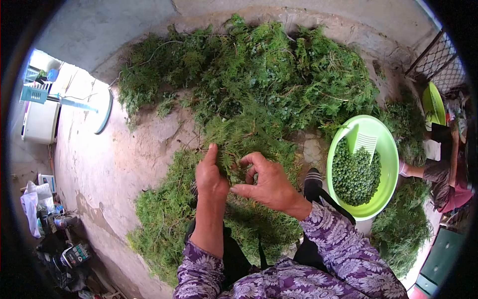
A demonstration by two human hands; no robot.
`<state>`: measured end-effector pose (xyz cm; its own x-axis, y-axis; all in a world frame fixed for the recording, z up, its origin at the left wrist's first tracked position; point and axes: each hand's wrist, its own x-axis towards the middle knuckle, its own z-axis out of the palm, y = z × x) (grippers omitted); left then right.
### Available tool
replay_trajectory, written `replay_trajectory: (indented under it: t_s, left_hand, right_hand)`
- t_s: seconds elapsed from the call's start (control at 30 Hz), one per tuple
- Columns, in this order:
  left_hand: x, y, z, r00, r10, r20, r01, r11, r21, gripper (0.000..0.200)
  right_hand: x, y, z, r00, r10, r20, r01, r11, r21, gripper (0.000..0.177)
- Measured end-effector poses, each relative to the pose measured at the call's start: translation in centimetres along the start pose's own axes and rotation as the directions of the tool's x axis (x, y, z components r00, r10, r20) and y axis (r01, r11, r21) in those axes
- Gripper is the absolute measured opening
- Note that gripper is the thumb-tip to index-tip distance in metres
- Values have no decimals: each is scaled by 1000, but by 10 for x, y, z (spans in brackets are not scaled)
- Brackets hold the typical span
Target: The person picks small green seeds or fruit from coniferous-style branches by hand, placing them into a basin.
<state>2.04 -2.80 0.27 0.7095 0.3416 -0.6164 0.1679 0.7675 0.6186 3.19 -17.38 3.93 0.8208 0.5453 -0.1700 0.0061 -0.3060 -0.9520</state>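
Note:
My left hand [211, 172] is closed around a green conifer branch [231, 144], its thumb pointing up along the stem. Close by on the right is my right hand [271, 184], its index finger bent and thumb stretched toward the branch. The thumb and index tips are apart. The other fingers curl into the palm around something small and dark that I cannot make out. Beyond my hands lies a large heap of cut conifer branches [279, 70]. A light green basin [390, 172] to my right holds many small round green cones or berries [356, 174].
More cut branches [164, 214] lie around my feet. A person's leg [416, 170] shows at the right, near another green basin [434, 103]. At the left are a standing fan's base [103, 112] and a pile of bags and odds and ends [55, 224]. A wall rises behind the heap.

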Motion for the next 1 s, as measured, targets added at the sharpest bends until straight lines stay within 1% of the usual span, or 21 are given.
replay_trajectory:
  t_s: [0.1, 0.17, 0.2, 0.27, 0.3, 0.37, 0.4, 0.47, 0.5, 0.6, 0.67, 0.7, 0.73, 0.77, 0.8, 0.83, 0.87, 0.9, 0.93, 0.97, 1.0]
  left_hand:
    - [0, -3, 1, 1000, 19, 13, -19, 999, -36, 20]
    - [-2, -3, 1, 996, 12, 85, -6, 997, -72, 24]
    - [-2, -4, 0, 996, 12, 84, -6, 997, -72, 24]
    - [0, -6, -1, 992, 25, 121, -16, 997, -70, 22]
    - [-2, -6, -1, 992, 24, 121, -16, 997, -70, 22]
    - [-6, -4, 2, 998, 33, 61, -32, 999, -9, 26]
    - [-7, -4, 3, 998, 32, 61, -32, 999, -8, 26]
    - [-9, -4, 6, 992, 74, -102, -59, 989, 136, 32]
    - [-10, -5, 8, 992, 73, -102, -59, 989, 136, 32]
    - [-12, -6, 8, 992, 111, -63, -106, 991, 77, 36]
    - [-10, -5, 4, 993, 113, 10, -113, 976, 188, 33]
    - [-9, -6, 5, 993, 114, 9, -114, 976, 188, 33]
    - [-7, -8, 7, 995, 100, -21, -98, 992, 78, 26]
    - [-5, -9, 8, 995, 84, -50, -86, 996, -34, 25]
    - [-5, -10, 4, 995, 87, -53, -89, 995, -35, 25]
    - [-5, -12, 0, 974, 218, -63, -193, 942, 273, 25]
    - [-5, -11, -1, 959, 280, -48, -235, 877, 419, 25]
    - [-7, -9, 0, 939, 341, -34, -267, 788, 555, 26]
    - [-7, -2, 3, 974, 208, -92, -162, 918, 363, 23]
    - [-8, 3, 6, 991, 63, -119, -44, 988, 150, 22]
    - [-5, 1, 3, 994, 82, -67, -76, 994, 81, 21]
  right_hand:
    - [0, 0, 3, 1000, -14, -26, 13, 1000, -13, 50]
    - [1, 0, 5, 997, -58, -46, 55, 996, -73, 49]
    - [1, 2, 7, 997, -57, -45, 54, 996, -72, 49]
    - [1, 5, 9, 992, -120, -49, 110, 980, -165, 47]
    - [2, 5, 9, 992, -119, -50, 109, 980, -165, 47]
    - [3, 5, 7, 998, -59, -5, 59, 995, -80, 43]
    - [4, 7, 7, 998, -59, -7, 58, 995, -79, 43]
    - [5, 12, 7, 998, -63, 5, 63, 993, -95, 35]
    - [5, 12, 7, 998, -62, 5, 63, 993, -95, 35]
    - [4, 11, 7, 997, -68, -37, 60, 982, -179, 27]
    - [3, 11, 9, 993, -92, -67, 83, 987, -135, 23]
    - [3, 13, 9, 993, -92, -67, 83, 987, -135, 23]
    - [5, 16, 10, 990, -110, -84, 109, 994, -11, 21]
    - [6, 18, 10, 987, -125, -103, 136, 984, 112, 20]
    - [4, 13, 7, 987, -127, -100, 138, 984, 113, 20]
    - [1, 3, 1, 998, -60, 0, 59, 983, 172, 19]
    - [-2, -5, -4, 995, 3, 103, -26, 975, 221, 19]
    - [-6, -9, -5, 994, 3, 105, -26, 975, 221, 19]
    - [-12, -11, -4, 978, 34, 206, -114, 914, 390, 17]
    - [-15, -11, -4, 950, 44, 310, -212, 818, 535, 16]
    - [-14, -9, -7, 950, 44, 310, -213, 816, 537, 16]
